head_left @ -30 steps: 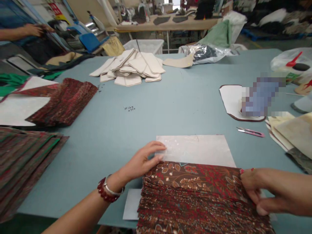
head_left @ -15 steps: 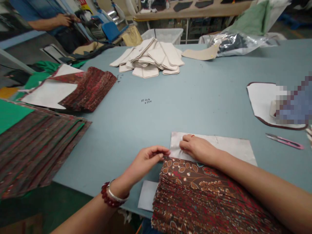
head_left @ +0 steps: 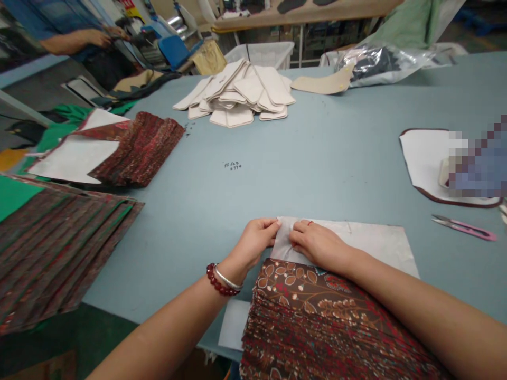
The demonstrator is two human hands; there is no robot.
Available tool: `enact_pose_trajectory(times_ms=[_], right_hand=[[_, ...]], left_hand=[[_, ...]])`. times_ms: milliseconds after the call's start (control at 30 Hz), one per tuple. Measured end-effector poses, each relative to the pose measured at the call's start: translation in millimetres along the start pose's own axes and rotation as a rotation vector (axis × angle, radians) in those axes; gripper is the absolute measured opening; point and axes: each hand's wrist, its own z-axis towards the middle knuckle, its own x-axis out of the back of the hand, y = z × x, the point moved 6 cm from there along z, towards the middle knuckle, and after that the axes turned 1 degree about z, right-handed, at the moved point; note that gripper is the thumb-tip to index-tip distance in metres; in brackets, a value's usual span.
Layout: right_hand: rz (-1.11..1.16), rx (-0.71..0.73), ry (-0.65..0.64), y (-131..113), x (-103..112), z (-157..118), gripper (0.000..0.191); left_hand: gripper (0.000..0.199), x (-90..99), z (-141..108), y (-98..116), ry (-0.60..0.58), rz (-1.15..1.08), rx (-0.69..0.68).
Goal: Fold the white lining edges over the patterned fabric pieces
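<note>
A pale, flat fabric panel [head_left: 372,240] lies on the table just beyond a thick stack of brown floral-print fabric pieces [head_left: 304,311]. My left hand [head_left: 257,237], a red bead bracelet and a silver bangle at its wrist, pinches the panel's far left corner between thumb and fingers. Close beside it, my right hand [head_left: 317,243] bears down on the same panel with bent fingers, and the material creases at its fingertips. My right forearm crosses over the stack's right side. The tips of the right fingers are partly hidden.
Pink-handled thread snips [head_left: 465,228] lie at right, near a white bound piece [head_left: 423,158]. Cream pads [head_left: 241,95] are piled at the back. Folded red-brown fabric [head_left: 140,150] and a striped-looking stack [head_left: 59,248] occupy the left. Another person's hand [head_left: 97,38] shows behind.
My left hand has moved forward from the near edge of the panel to its far left corner and now pinches it. The right hand stays in nearly the same place.
</note>
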Motion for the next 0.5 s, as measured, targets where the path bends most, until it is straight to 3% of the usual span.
enact_pose_trajectory(times_ms=[67,167,333,400,500], right_hand=[[0.019,-0.009,0.011,0.6,1.1,-1.8,0.009],[0.097,-0.066,0.061,3.0,8.5,-2.6,0.005],[0.227,-0.088,0.375,0.6,39.4,10.1,0.038],[0.275,-0.085,0.318,5.6,42.1,15.3,0.046],[0.171,-0.26,-0.005,43.3,39.0,-4.6,0.024]], left_hand=[[0.031,-3.0,3.0,-6.1,0.013,-0.155,0.083],[0.033,-3.5,3.7,-6.9,0.029,-0.266,0.06],[0.026,-4.6,-2.4,-1.0,-0.045,-0.409,-0.045],[0.026,-4.1,-3.2,-1.8,-0.035,-0.43,-0.041],[0.028,-3.1,-1.9,-4.7,0.001,-0.445,-0.031]])
